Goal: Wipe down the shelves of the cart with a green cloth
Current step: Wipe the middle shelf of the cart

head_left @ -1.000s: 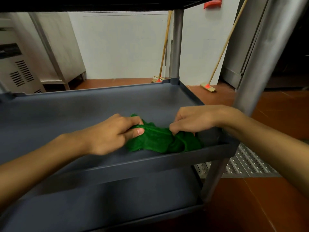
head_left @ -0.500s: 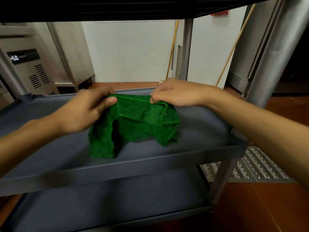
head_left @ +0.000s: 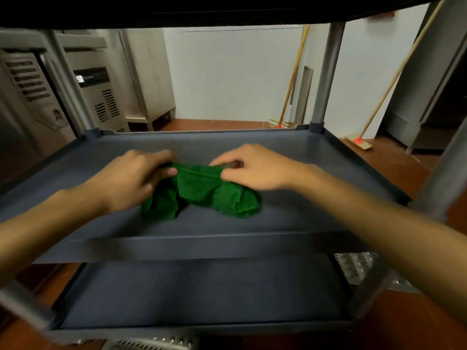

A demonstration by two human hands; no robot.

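We judge the green cloth (head_left: 209, 194) is being gathered into a pad before wiping; it lies bunched at the centre of the middle shelf (head_left: 290, 157); our left hand (head_left: 134, 178) grips its left end, our right hand (head_left: 255, 169) pinches its top hem; next, press flat and sweep; bare shelf lies all round, bounded by the raised rim (head_left: 202, 246); the lower shelf (head_left: 202, 291) waits.

Broom (head_left: 292, 79) leaning on white wall (head_left: 227, 72); second broom (head_left: 358, 142) further right; vented steel cabinet (head_left: 98, 97) left; perforated metal grate (head_left: 356, 267) on red-brown floor (head_left: 404, 168).
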